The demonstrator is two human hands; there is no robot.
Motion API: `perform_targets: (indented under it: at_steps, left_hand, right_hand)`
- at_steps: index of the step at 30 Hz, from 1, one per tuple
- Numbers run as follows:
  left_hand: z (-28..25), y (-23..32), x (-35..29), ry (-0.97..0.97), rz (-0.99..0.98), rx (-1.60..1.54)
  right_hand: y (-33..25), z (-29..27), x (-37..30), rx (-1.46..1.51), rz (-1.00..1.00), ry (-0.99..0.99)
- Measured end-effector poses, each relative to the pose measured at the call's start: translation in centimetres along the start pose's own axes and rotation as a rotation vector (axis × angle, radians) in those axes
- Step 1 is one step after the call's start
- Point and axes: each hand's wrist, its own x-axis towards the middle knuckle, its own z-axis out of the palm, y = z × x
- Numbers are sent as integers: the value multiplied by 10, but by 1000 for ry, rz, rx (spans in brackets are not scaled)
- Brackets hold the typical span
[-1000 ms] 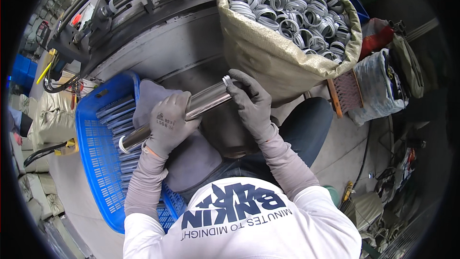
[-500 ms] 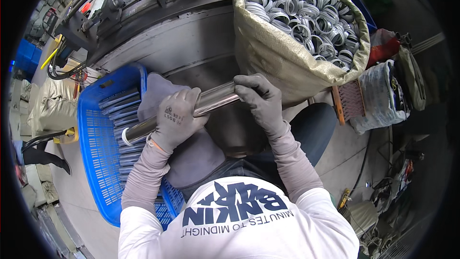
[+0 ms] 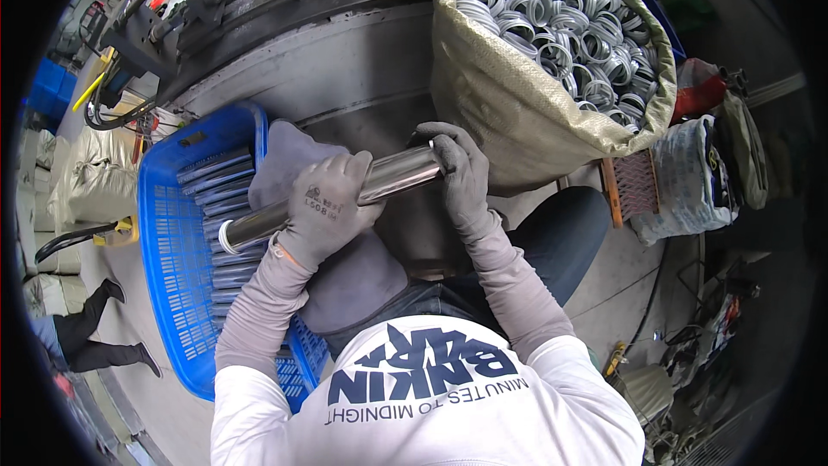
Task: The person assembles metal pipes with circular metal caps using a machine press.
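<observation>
A shiny metal tube (image 3: 401, 174) lies slantwise across my lap, its left end lower and its right end higher. My left hand (image 3: 326, 207), in a grey glove, is wrapped round the tube's middle. A white ring (image 3: 225, 237) sits at the tube's left end. At the other end, my gloved right hand (image 3: 461, 174) closes on the rim, with fingers over the top and the thumb at the near side. Whether a ring is under those fingers is hidden. Beneath the left end, a blue plastic basket (image 3: 172, 293) holds several similar metal tubes (image 3: 216, 181).
A woven sack (image 3: 509, 103) full of pale metal rings (image 3: 561, 30) stands beyond my right hand. Dark machinery (image 3: 259, 26) runs along the far side. Grey cloth (image 3: 354, 285) covers my left thigh. At the far left, another person's legs (image 3: 95, 328) show.
My right hand has shifted left, and its fingers now curl further round the tube's right end. The tube has moved slightly to the right. More of the other person's legs shows at left.
</observation>
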Motion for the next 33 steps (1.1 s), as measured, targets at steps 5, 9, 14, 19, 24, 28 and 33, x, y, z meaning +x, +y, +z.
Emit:
perform_targets:
  at_steps: [5,9,14,19,24,28,33]
  left_hand:
    - [3,-3,1,21,6,7]
    - [2,-7,3,-68,16,27]
    - [0,-8,-1,-149,-12,38]
    - [-24,-16,-17,-102,81,45]
    - [-56,-43,-43,-121,-97,21]
    - [-68,-46,4,98,8,132]
    - [-52,-85,96,204,-40,443]
  right_hand:
    - [6,16,0,158,66,119]
    - [2,19,5,-15,58,121]
    - [23,24,0,-25,107,168]
    - [-2,-5,5,-150,128,132]
    - [-111,-77,33,-746,-672,298]
    - [-131,-167,113,-1480,-133,209]
    - [-102,-197,131,-1292,-115,154]
